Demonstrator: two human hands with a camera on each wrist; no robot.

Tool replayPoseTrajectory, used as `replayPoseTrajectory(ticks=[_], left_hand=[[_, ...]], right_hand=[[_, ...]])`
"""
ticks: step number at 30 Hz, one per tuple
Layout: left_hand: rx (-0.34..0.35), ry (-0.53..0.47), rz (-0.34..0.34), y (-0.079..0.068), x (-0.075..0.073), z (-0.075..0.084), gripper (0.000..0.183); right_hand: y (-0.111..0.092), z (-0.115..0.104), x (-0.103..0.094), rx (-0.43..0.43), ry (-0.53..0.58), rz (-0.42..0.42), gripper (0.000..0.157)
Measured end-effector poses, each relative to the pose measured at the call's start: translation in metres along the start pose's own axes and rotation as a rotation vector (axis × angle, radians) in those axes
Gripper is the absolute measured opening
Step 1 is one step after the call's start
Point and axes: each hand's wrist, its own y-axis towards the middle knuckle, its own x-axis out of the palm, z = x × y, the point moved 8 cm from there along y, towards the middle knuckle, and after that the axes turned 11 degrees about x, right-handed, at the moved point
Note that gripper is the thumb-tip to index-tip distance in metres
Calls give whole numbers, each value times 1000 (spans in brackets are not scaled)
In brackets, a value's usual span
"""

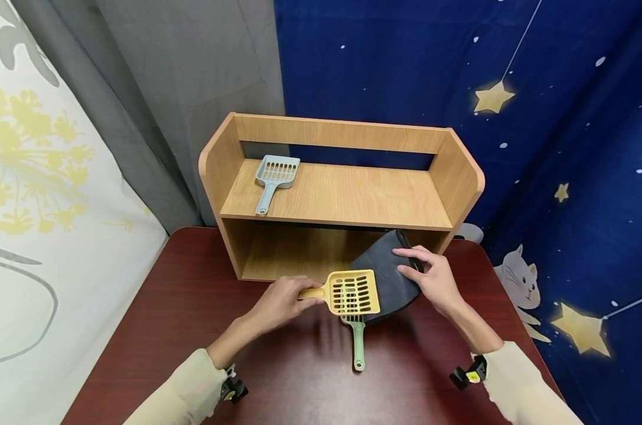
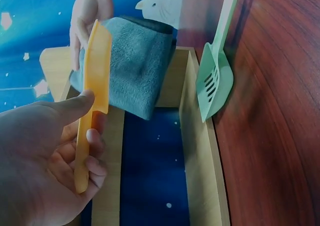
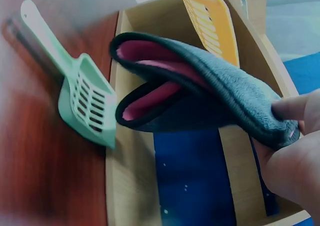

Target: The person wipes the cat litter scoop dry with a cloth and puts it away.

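Observation:
A yellow slotted litter scoop [image 1: 354,292] is held up by its handle in my left hand [image 1: 289,300], thumb and fingers wrapped round the handle in the left wrist view. My right hand [image 1: 433,277] pinches the edge of a folded dark grey-blue cloth [image 1: 387,271], which hangs beside the scoop. In the right wrist view the cloth's folds show a pink inner side and dark edging. On the table below lies a green litter scoop [image 3: 90,103], its head partly covered by the yellow one in the head view.
A light wooden two-tier shelf [image 1: 342,224] stands at the back of the dark red table [image 1: 193,330]. On its upper board, at the left, lies a light blue litter scoop [image 1: 274,177]. Blue starry and grey curtains [image 1: 182,71] hang behind.

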Motion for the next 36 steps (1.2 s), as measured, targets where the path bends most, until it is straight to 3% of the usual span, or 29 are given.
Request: replayPoseTrajectory(ticks=[4,10,16,20,28,36], left_hand=[[-37,-54,52,-1,-2,-4,25],[-67,-86,123,1,-1,-4,27],[-113,-116,171,5,2,-4,30],[-119,-138,197,7,4,-3,31],[-116,-175,198,7,8,0,33],[-75,-158,183,-4,4,-4,32]], right_hand=[[-7,10,5,108,186,13,39],[-12,21,28,202,502,0,45],[-17,32,53,272,715,7,43],[-19,38,68,312,786,28,47],[-24,46,90,371,822,11,49],[-25,38,56,304,813,12,43]])
